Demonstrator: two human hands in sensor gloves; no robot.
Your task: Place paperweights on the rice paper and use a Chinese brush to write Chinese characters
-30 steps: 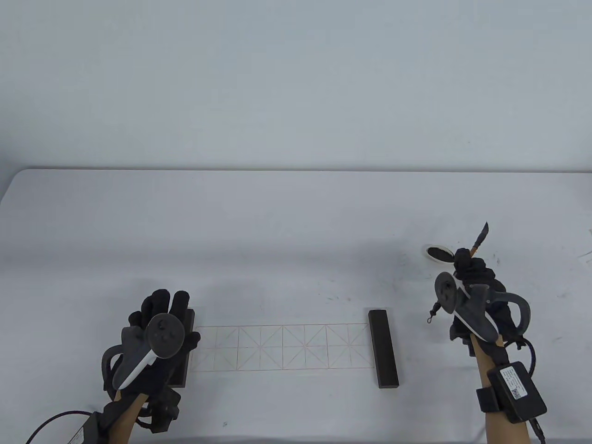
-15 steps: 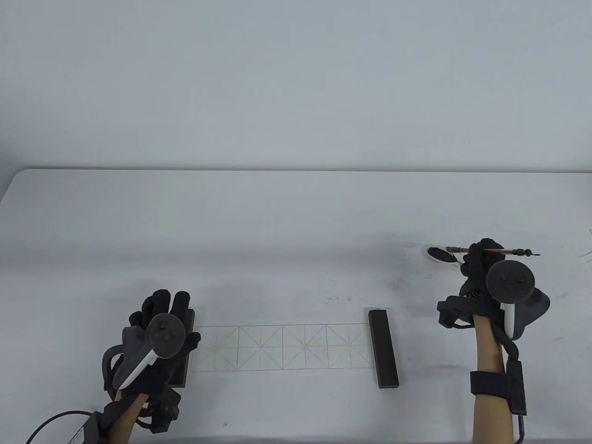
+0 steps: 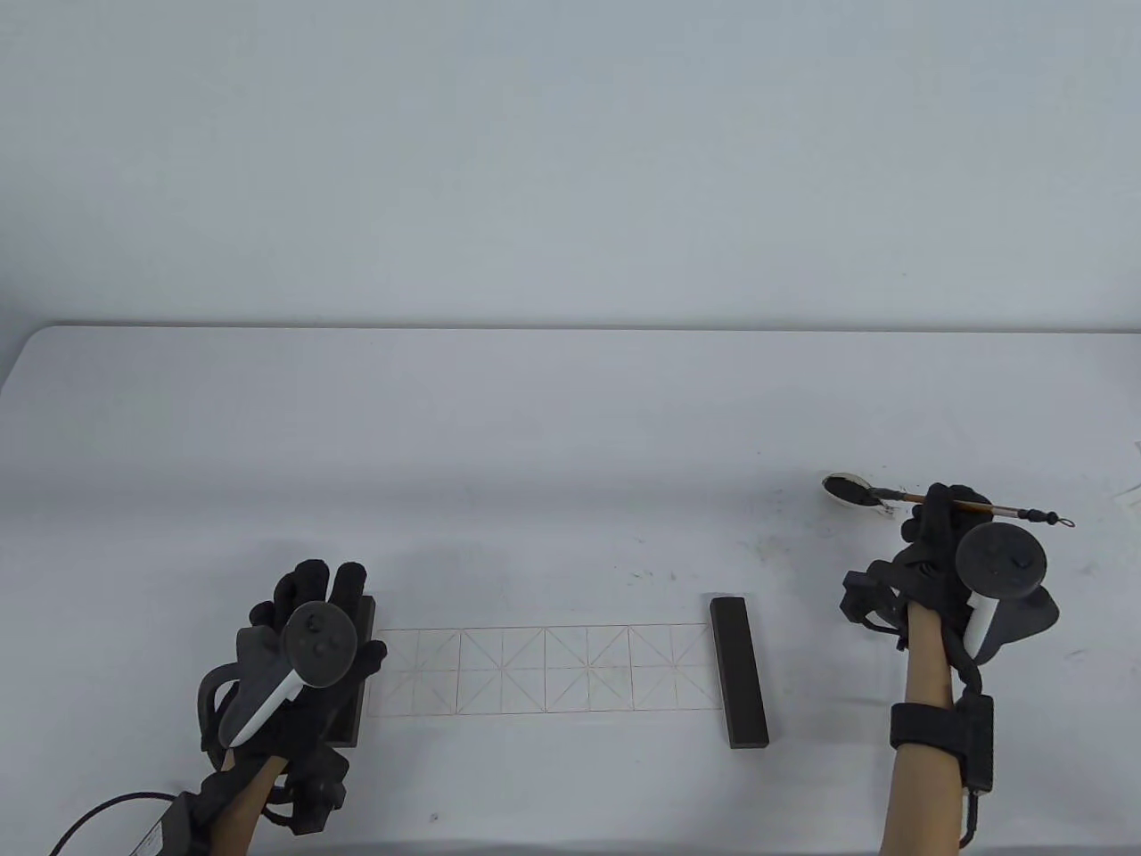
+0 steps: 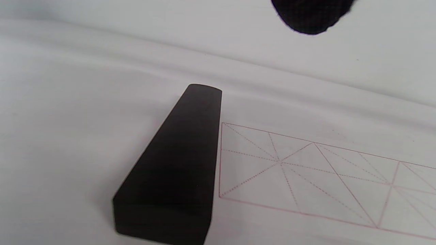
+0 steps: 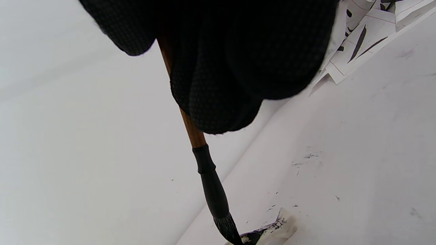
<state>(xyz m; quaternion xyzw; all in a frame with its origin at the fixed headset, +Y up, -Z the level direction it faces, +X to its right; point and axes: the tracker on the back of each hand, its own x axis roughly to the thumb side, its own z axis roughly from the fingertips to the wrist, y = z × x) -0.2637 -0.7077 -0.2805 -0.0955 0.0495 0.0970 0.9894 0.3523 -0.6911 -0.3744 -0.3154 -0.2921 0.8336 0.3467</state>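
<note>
The rice paper (image 3: pixel 544 670) with a red grid lies near the table's front edge. One dark paperweight (image 3: pixel 739 670) sits on its right end. The other paperweight (image 3: pixel 349 724) sits on its left end, mostly hidden under my left hand (image 3: pixel 319 590), whose fingers are straight. In the left wrist view this paperweight (image 4: pixel 177 163) lies bare beside the rice paper (image 4: pixel 306 170), with one fingertip (image 4: pixel 310 17) hanging above. My right hand (image 3: pixel 936 519) grips the brush (image 3: pixel 998 509), which lies nearly level. Its bristles (image 5: pixel 229 230) touch the ink dish (image 3: pixel 847 489).
Scraps of paper with ink strokes (image 5: pixel 361 34) lie at the table's right edge (image 3: pixel 1128 495). Small ink specks mark the white table (image 3: pixel 570 401) around the dish. A cable (image 3: pixel 98 811) trails from my left wrist at the front left.
My right hand has turned over, swinging the brush from tip-up to nearly level, and has lowered the bristles into the ink dish. My left hand has stayed still.
</note>
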